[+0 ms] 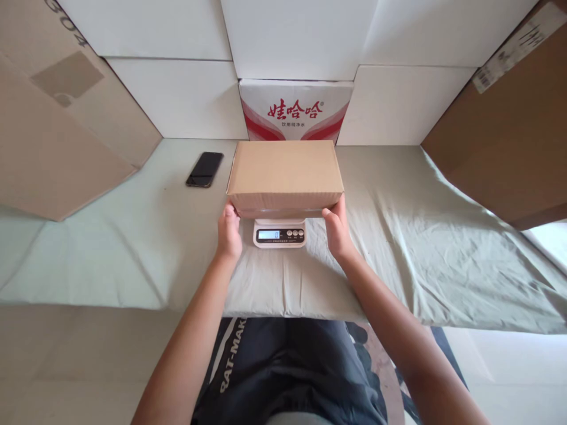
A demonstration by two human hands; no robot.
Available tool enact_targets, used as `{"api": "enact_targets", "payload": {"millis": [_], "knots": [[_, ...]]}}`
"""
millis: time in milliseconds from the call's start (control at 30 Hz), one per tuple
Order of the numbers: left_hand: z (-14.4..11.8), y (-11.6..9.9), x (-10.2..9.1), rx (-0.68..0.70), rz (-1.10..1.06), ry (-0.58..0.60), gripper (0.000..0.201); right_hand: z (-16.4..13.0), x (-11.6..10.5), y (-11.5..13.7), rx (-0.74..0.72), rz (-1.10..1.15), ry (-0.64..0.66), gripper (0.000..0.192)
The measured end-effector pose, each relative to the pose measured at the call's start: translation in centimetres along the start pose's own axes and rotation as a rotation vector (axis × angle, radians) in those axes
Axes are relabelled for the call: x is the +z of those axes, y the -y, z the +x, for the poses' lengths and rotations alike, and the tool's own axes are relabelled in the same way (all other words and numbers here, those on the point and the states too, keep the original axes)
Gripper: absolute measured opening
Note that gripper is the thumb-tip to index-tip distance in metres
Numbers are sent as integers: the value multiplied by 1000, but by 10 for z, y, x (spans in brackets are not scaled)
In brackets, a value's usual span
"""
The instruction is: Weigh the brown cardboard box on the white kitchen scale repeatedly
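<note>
A closed brown cardboard box (286, 168) is held level between both my hands. At its near left corner is my left hand (229, 231), thumb on the front and the other fingers out of sight along the side and underneath. My right hand (337, 229) grips the near right corner in the same way. Directly below the box is a white digital kitchen scale (280, 234); its lit display reads 0 and its buttons face me. The box hides the scale's platform, and I cannot tell whether the two touch.
A black smartphone (204, 169) lies left of the box on the pale green cloth (177, 260). Behind stand white panels (177, 97) and a white carton with red lettering (296, 111). Large cardboard boxes flank the table at left (66, 130) and right (509, 130).
</note>
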State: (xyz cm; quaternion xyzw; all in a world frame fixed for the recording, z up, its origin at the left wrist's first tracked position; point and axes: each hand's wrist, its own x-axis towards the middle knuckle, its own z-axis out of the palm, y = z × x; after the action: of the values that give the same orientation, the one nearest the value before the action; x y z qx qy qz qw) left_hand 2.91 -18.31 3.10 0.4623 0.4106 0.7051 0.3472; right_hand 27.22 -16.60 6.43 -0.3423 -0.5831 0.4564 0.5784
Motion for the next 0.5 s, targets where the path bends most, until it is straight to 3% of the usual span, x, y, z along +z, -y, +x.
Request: {"api": "enact_targets", "payload": {"millis": [500], "knots": [[1,-2,2,-7,-7,7,74,2,0,-5,-4,14,9,74]]}}
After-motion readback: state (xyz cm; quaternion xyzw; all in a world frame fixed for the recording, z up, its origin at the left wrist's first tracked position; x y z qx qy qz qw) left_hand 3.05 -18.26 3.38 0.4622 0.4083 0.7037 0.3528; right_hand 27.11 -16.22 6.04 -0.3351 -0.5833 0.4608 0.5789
